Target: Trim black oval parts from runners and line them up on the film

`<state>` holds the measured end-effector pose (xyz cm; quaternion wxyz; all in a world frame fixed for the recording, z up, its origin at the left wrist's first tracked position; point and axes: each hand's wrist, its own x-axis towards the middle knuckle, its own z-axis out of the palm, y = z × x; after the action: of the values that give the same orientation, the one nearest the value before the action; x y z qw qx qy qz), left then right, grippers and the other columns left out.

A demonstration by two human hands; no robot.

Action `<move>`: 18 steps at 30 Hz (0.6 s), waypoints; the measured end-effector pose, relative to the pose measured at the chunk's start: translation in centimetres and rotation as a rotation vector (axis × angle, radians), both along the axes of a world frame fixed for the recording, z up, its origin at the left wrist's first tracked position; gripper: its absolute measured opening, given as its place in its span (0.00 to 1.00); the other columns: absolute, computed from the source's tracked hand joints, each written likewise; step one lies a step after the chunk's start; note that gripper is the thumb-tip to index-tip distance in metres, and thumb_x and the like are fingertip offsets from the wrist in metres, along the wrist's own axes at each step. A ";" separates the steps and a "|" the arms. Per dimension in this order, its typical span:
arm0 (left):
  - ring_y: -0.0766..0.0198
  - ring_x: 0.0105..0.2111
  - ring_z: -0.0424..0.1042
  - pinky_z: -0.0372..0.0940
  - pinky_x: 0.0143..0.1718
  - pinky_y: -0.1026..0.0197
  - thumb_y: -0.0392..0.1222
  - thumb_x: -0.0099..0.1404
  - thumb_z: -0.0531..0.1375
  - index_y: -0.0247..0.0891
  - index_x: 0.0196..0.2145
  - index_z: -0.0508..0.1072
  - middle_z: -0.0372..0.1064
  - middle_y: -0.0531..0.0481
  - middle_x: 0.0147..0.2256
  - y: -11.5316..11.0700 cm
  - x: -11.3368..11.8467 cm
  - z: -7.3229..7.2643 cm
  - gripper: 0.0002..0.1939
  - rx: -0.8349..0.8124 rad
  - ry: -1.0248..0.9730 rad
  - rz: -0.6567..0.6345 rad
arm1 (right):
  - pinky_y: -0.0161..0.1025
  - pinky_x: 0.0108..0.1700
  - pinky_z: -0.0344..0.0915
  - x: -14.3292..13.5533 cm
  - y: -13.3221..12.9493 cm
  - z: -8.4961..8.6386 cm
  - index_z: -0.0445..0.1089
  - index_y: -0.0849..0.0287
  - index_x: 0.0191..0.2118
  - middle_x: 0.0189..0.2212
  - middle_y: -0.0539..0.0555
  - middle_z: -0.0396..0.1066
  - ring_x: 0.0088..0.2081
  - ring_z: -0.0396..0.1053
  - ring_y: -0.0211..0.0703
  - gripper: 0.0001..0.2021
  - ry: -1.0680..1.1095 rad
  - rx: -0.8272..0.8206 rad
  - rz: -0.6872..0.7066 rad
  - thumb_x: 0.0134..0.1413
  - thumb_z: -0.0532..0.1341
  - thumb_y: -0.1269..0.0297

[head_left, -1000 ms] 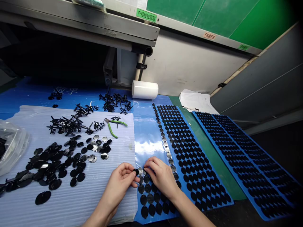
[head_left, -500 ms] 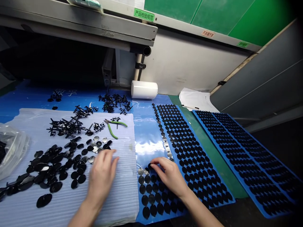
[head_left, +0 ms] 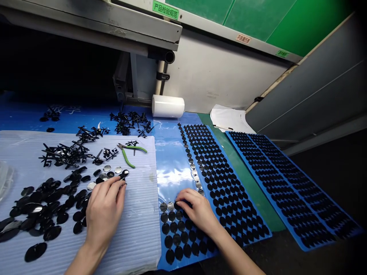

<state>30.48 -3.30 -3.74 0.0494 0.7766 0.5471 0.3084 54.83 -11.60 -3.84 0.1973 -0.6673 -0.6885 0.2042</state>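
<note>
My right hand (head_left: 197, 212) pinches a small black disc (head_left: 177, 205) by its edge, at the top row of discs on the blue sheet (head_left: 172, 193). Several rows of like discs lie below it, partly under my hand. On the ribbed white sheet, my left hand (head_left: 104, 210) is at the edge of a loose pile of glossy black discs (head_left: 51, 194). Its thumb and index tips are close together, with a tiny dark bit between them that I cannot make out. A few discs (head_left: 124, 173) lie just beyond its fingertips.
Green-handled cutting pliers (head_left: 129, 152) lie beyond my left hand, beside black plastic sprue scraps (head_left: 67, 152). At the back are a white film roll (head_left: 168, 106) and papers (head_left: 229, 118). Blue boards (head_left: 249, 225) covered in black discs lie to the right. A clear bag (head_left: 5, 177) is at far left.
The view has shifted slightly to the right. My left hand has moved left onto the pile's edge, and its thumb and index have closed together. My right hand still pinches its disc at the row.
</note>
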 end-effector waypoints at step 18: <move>0.65 0.29 0.67 0.62 0.33 0.63 0.38 0.56 0.53 0.38 0.31 0.66 0.65 0.53 0.28 -4.1 6.2 1.0 0.04 -1.118 -0.810 -0.307 | 0.35 0.36 0.63 -1.1 0.0 1.6 0.64 0.55 0.39 0.35 0.51 0.67 0.37 0.66 0.41 0.07 -0.061 0.043 0.026 0.54 0.53 0.70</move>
<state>36.65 -7.39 -2.74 0.6835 0.5273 0.4463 0.2357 53.77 -11.61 -2.28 0.1877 -0.6599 -0.7070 0.1713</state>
